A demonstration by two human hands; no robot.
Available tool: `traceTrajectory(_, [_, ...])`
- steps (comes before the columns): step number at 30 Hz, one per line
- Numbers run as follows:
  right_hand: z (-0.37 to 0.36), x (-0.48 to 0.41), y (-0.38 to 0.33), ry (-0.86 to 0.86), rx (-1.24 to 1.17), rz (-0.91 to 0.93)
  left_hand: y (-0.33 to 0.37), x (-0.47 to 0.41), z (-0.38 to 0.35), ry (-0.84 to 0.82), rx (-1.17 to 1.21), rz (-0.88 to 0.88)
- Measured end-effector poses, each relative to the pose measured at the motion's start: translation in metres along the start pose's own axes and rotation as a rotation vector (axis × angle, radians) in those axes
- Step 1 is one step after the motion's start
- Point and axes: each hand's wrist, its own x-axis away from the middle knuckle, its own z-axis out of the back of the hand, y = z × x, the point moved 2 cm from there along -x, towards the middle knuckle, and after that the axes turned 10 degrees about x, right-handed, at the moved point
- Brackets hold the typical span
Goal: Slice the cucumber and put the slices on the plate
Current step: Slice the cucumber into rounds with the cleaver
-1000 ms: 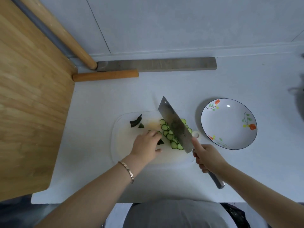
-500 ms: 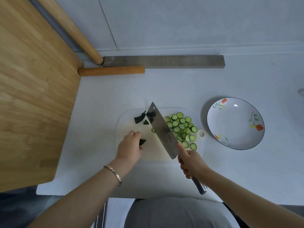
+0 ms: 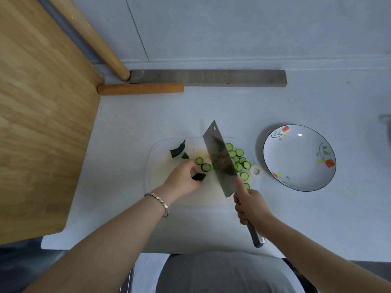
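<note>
A white cutting board point(image 3: 160, 187) lies on the counter. My right hand point(image 3: 251, 206) grips the handle of a cleaver point(image 3: 220, 159), its blade held over the board, forefinger along the spine. Several cucumber slices point(image 3: 239, 161) lie to the right of the blade, partly hidden by it, and two slices point(image 3: 203, 163) lie left of it. My left hand point(image 3: 182, 180) pinches a dark cucumber end piece point(image 3: 199, 177) on the board. A dark stem end point(image 3: 177, 150) and a small scrap point(image 3: 185, 155) lie at the board's far left. The flowered white plate point(image 3: 299, 157) stands empty at the right.
A large wooden board point(image 3: 40, 115) covers the left side. A grey bar point(image 3: 207, 78) and a wooden rolling pin point(image 3: 140, 88) lie at the back by the wall. The counter's front edge runs just before my body.
The cleaver has swung from left of the slices back toward them, covering part of the pile. My left hand still holds the end piece; two slices now show beside it.
</note>
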Motion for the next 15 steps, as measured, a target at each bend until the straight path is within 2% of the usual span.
traceTrajectory(8, [0.025,0.000,-0.002,0.065,-0.019,0.047,0.013,-0.008,-0.017,-0.131,-0.046,-0.028])
traceTrajectory(10, [0.024,0.000,-0.002,0.055,-0.008,0.052,0.015,-0.008,-0.013,-0.072,0.003,-0.042])
traceTrajectory(15, [0.005,-0.002,-0.001,-0.034,-0.002,0.054,0.000,-0.004,0.015,0.223,0.020,-0.072])
